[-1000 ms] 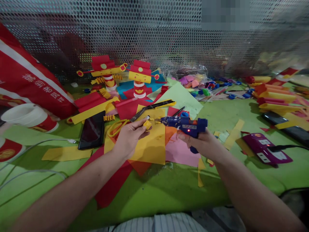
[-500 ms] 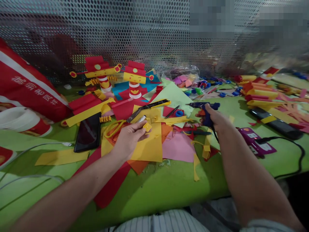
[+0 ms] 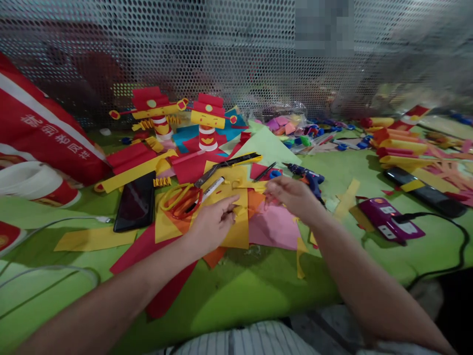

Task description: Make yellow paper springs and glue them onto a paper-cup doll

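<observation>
My left hand [image 3: 214,224] is over the yellow paper sheet [image 3: 236,239], its fingers closed around a small yellow paper piece [image 3: 240,211] that is hard to tell from the sheet. My right hand [image 3: 291,197] hovers above the pink paper [image 3: 275,227], fingertips bent together; anything between them is too small to make out. A dark blue glue gun [image 3: 312,178] lies on the table just beyond my right hand. Scissors with yellow and red handles [image 3: 188,197] and a white marker [image 3: 213,188] lie beyond my left hand.
Two red and yellow paper figures [image 3: 207,123] stand at the back. A black phone [image 3: 135,202] and paper cups [image 3: 51,185] are on the left. On the right lie a purple power socket [image 3: 389,222] with a black cable and a dark elongated object [image 3: 424,192].
My right hand has let go of the glue gun and moved left, towards my left hand. My left hand has shifted slightly right and down, uncovering the scissors and marker.
</observation>
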A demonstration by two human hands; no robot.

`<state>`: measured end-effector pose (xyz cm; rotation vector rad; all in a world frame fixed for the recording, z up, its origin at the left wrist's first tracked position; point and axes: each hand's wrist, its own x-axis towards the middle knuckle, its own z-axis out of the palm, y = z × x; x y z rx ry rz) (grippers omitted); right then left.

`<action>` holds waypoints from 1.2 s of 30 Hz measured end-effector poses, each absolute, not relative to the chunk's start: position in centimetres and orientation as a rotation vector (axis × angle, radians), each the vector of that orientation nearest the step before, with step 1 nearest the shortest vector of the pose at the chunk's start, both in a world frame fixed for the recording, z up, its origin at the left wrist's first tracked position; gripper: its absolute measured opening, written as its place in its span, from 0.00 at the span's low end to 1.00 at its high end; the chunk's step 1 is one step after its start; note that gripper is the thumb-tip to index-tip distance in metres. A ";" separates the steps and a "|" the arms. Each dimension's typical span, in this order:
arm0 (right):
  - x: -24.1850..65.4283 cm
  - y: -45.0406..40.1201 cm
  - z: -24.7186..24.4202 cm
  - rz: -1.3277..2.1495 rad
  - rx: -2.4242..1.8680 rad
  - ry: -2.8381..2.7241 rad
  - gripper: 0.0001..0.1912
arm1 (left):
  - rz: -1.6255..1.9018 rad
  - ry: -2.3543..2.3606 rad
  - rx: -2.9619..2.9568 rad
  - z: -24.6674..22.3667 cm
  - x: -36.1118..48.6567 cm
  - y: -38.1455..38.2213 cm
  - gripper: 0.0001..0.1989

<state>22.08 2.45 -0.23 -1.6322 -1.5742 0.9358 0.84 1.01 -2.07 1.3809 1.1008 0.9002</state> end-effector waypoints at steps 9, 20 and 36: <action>17.8 1.4 -1.6 1.248 -1.424 -1.737 0.11 | 0.787 1.134 1.592 -1.9 1.0 1.0 0.21; 17.8 1.2 -1.4 1.244 -1.456 -1.694 0.08 | 0.747 1.020 1.542 -1.2 1.1 0.7 0.22; 17.6 0.9 -2.6 1.321 -1.334 -1.663 0.12 | 0.797 1.111 1.827 -1.5 1.0 0.4 0.15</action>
